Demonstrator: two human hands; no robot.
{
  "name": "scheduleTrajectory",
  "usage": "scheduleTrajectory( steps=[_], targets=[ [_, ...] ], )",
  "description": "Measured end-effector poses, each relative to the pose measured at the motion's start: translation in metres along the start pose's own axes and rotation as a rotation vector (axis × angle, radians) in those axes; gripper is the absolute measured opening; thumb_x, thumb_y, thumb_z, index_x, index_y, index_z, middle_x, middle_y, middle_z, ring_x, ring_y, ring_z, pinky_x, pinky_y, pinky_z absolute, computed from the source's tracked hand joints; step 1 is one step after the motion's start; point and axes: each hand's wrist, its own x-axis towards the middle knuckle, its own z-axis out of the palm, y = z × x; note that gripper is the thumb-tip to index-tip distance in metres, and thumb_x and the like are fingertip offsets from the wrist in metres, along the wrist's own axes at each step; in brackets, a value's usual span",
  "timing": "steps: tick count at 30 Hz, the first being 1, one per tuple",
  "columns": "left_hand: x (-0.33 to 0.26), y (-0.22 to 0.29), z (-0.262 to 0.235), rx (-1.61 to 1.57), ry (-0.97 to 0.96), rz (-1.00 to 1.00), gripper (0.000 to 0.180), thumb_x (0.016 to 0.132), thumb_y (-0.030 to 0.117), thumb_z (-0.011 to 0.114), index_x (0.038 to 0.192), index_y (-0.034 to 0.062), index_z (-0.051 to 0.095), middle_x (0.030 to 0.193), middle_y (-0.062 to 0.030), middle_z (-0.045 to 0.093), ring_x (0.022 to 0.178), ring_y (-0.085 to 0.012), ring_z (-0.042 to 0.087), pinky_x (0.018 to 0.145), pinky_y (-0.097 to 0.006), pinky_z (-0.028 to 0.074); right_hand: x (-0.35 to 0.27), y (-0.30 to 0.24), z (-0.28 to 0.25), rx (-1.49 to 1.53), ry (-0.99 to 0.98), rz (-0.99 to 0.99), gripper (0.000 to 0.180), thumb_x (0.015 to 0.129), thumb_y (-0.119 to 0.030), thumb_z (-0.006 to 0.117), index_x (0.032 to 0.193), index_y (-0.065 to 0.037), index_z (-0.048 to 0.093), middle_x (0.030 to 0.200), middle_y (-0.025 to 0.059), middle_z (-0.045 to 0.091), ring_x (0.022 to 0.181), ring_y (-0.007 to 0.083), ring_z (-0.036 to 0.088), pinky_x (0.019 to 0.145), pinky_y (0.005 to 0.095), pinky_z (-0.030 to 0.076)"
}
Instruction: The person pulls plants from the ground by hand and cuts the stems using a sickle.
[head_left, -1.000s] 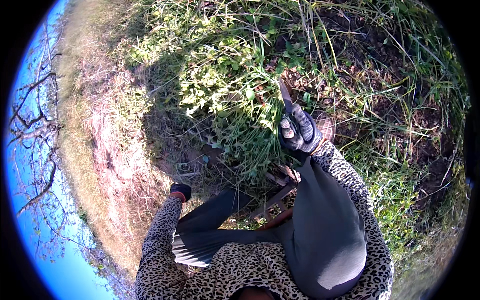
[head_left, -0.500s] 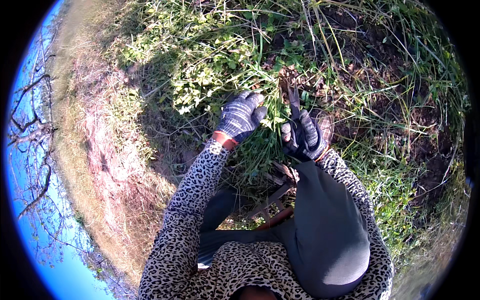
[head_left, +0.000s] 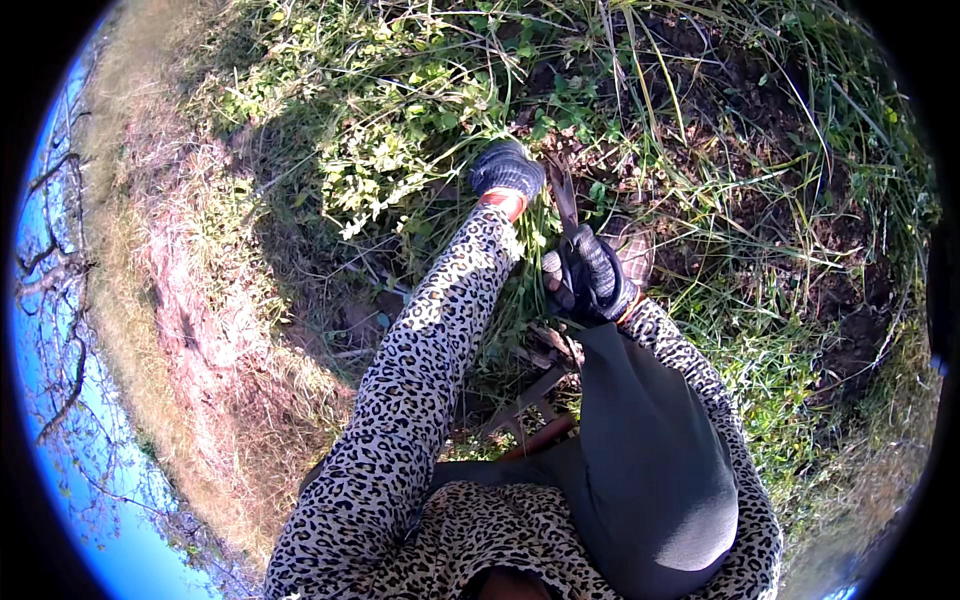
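Head view, my gloved left hand (head_left: 507, 170) now reaching further into the weeds (head_left: 400, 150), gripping them, one right hand (head_left: 590, 275) clenched on one blade (head_left: 563, 195)

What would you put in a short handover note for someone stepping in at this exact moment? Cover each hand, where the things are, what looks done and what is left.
Left hand: gloved, stretched forward into the green weeds, apparently gripping a clump; the grip itself is hidden.
Right hand: gloved, closed on a narrow-bladed cutting tool, blade pointing forward beside the left hand.
Things: weeds and long grass straight ahead; bare dark soil to the right.
Done: the patch of soil on the right looks bare already.
Left: the thick weeds ahead and to the left are uncut.
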Motion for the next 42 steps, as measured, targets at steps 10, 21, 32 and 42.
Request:
scheduleTrajectory(
  steps=[10, 21, 32, 42],
  targets=[
    [-0.005, -0.022, -0.012, -0.087, -0.006, 0.098, 0.041, 0.078, 0.039, 0.066, 0.104, 0.007, 0.067, 0.102, -0.0183, 0.068, 0.098, -0.0367, 0.063, 0.088, -0.042, 0.049, 0.016, 0.002, -0.004, -0.022, -0.077, -0.2, 0.029, 0.101, -0.036, 0.043, 0.102, -0.009, 0.052, 0.071, -0.0024, 0.046, 0.063, 0.0091, 0.047, 0.058, 0.0248, 0.04],
    [-0.028, -0.018, 0.002, 0.105, 0.169, 0.33, 0.051, 0.086, 0.047, 0.056, 0.112, 0.0043, 0.065, 0.115, -0.0192, 0.064, 0.109, -0.0357, 0.059, 0.097, -0.044, 0.045, 0.05, -0.005, -0.009, 0.291, 0.067, 0.077, 0.038, 0.097, -0.05, 0.047, 0.103, -0.014, 0.055, 0.072, 0.002, 0.06, 0.049, 0.014, 0.055, 0.036, 0.0264, 0.04],
    [-0.049, -0.084, 0.006, -0.718, 0.106, 0.269, 0.034, 0.09, 0.031, 0.063, 0.105, 0.001, 0.066, 0.101, -0.0136, 0.069, 0.093, -0.0269, 0.065, 0.085, -0.035, 0.049, 0.04, 0.007, -0.021, 0.46, -0.141, 0.073, 0.036, 0.097, -0.046, 0.051, 0.097, -0.011, 0.058, 0.075, 0.0015, 0.06, 0.055, 0.0106, 0.054, 0.036, 0.0222, 0.036],
    [-0.232, -0.373, 0.0, 0.349, -0.566, 0.323, 0.029, 0.089, 0.032, 0.06, 0.103, 0.0083, 0.069, 0.102, -0.018, 0.066, 0.093, -0.0346, 0.063, 0.084, -0.042, 0.05, 0.034, -0.006, -0.012, 0.619, -0.099, 0.056, 0.033, 0.092, -0.056, 0.051, 0.107, -0.028, 0.06, 0.066, -0.0006, 0.063, 0.039, 0.0131, 0.05, 0.034, 0.0235, 0.034]
  ],
)
